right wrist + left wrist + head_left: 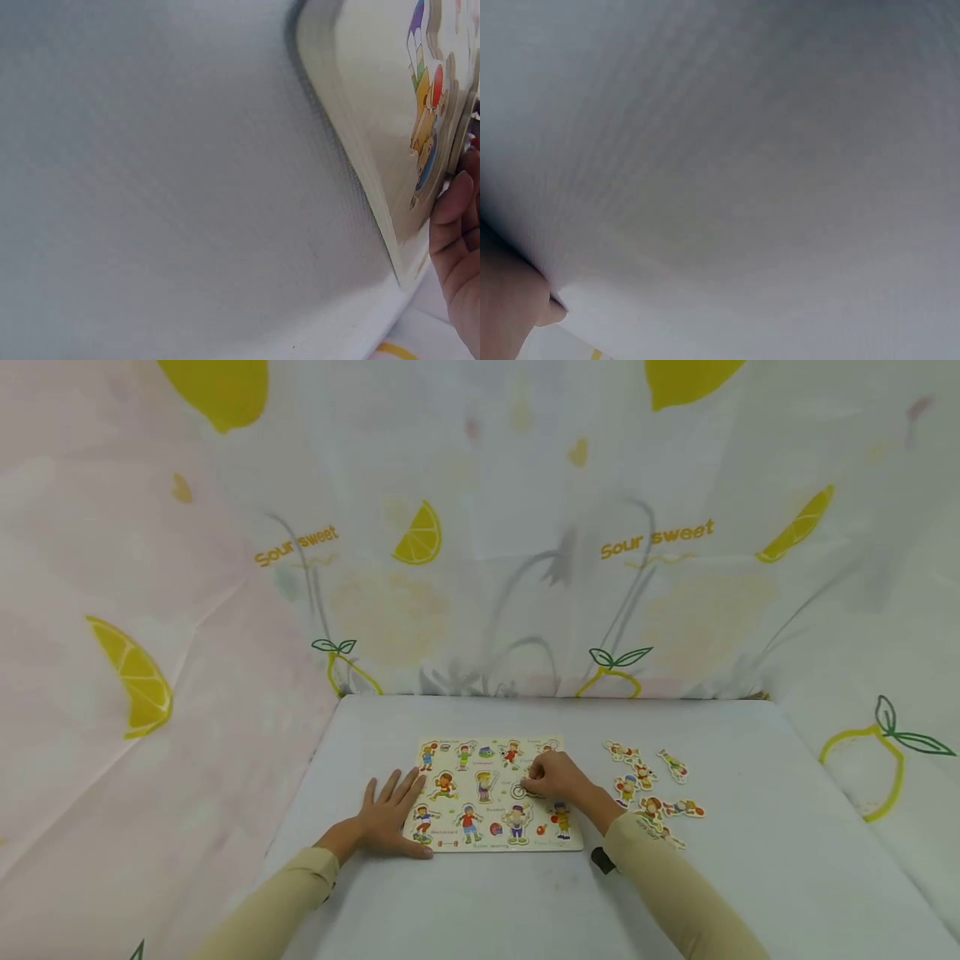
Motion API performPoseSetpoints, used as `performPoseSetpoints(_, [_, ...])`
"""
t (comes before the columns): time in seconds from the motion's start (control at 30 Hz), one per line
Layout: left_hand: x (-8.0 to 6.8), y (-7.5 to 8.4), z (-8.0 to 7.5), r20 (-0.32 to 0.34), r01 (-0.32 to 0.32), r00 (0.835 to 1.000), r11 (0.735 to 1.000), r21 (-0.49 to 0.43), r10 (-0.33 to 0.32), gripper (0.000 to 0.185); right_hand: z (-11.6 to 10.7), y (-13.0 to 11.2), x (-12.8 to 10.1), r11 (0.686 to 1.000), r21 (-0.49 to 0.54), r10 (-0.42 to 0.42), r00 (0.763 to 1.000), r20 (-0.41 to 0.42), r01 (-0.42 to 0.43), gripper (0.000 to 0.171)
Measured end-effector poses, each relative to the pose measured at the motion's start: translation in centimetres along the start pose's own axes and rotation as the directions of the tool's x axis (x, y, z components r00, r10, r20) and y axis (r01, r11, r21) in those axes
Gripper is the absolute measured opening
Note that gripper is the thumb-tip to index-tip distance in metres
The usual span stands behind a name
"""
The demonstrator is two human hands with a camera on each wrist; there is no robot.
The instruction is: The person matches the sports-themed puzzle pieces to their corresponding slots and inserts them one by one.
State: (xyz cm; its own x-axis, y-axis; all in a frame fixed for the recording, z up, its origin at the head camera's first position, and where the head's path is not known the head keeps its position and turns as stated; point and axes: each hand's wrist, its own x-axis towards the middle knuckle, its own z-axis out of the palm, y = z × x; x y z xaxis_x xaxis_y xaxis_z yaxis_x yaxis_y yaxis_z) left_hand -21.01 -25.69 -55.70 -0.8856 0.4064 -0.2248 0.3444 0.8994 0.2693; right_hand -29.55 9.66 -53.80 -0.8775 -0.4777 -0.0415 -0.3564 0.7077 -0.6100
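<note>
A flat puzzle board (465, 797) with printed sports figures lies on the white table. My left hand (386, 814) rests spread at its left edge, with fingertips and thumb touching the board; only a bit of that hand (514, 300) enters the left wrist view. Over the board's right part, my right hand (558, 777) has its fingers curled down and pinches a small puzzle piece, mostly hidden by the hand. A wheel shape (519, 791) shows beside the fingertips. In the right wrist view the right hand (457, 232) is at the board's (367, 97) surface.
Several loose figure pieces (651, 810) are scattered right of the board, some overlapping. A small black object (602, 860) is by the right sleeve. Lemon-printed cloth (487, 593) hangs behind and beside the white table (450, 910).
</note>
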Motion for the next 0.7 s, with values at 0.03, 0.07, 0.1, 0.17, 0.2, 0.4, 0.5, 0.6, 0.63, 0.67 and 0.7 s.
performPoseSetpoints(0.03, [0.0,0.0,0.1,-0.005,-0.007,1.000,1.000,-0.011,0.007,0.135,0.1,0.0,0.0,1.000,-0.004,0.007,1.000,-0.002,-0.007,0.024])
performPoseSetpoints(0.07, [-0.1,0.1,0.1,-0.013,-0.008,1.000,1.000,-0.016,0.008,0.135,0.1,-0.1,0.0,1.000,-0.011,0.008,1.000,-0.011,-0.008,0.024])
performPoseSetpoints(0.1, [0.0,0.2,0.1,-0.022,-0.008,1.000,1.000,-0.015,0.007,0.134,0.0,-0.1,0.1,1.000,-0.017,0.006,1.000,-0.020,-0.006,0.024])
performPoseSetpoints(0.17, [0.0,0.1,0.2,-0.032,0.006,0.999,1.000,-0.012,-0.006,0.134,-0.1,-0.3,0.2,1.000,-0.018,-0.002,1.000,-0.028,0.002,0.024])
performPoseSetpoints(0.2, [0.0,0.1,0.3,-0.033,0.016,0.999,1.000,-0.008,-0.016,0.134,-0.1,-0.3,0.3,1.000,-0.019,-0.007,1.000,-0.028,0.007,0.024])
performPoseSetpoints(0.4, [-0.8,0.1,-0.3,-0.018,0.052,0.999,0.999,-0.009,-0.052,0.134,0.2,-1.0,0.7,1.000,-0.013,-0.018,0.999,-0.047,0.018,0.024])
performPoseSetpoints(0.5, [-0.9,0.1,-0.3,-0.037,0.025,0.999,1.000,0.003,-0.025,0.133,0.5,-1.1,0.3,1.000,0.000,-0.002,0.997,-0.073,0.002,0.023])
performPoseSetpoints(0.6, [-0.8,0.2,-0.2,-0.045,-0.012,0.999,1.000,0.025,0.013,0.131,0.7,-0.8,-0.2,1.000,-0.002,0.027,0.996,-0.084,-0.027,0.023])
performPoseSetpoints(0.63, [-0.8,0.3,-0.1,-0.047,-0.018,0.999,0.999,0.030,0.019,0.131,0.7,-0.7,-0.4,0.999,-0.011,0.032,0.996,-0.088,-0.033,0.023])
performPoseSetpoints(0.67, [-0.8,0.4,0.0,-0.043,-0.017,0.999,0.999,0.033,0.018,0.130,0.8,-0.7,-0.5,0.999,-0.016,0.035,0.995,-0.090,-0.036,0.024])
performPoseSetpoints(0.7, [-0.7,0.4,0.1,-0.039,-0.012,0.999,0.999,0.035,0.013,0.130,0.7,-0.7,-0.5,0.999,-0.017,0.032,0.996,-0.087,-0.034,0.024])
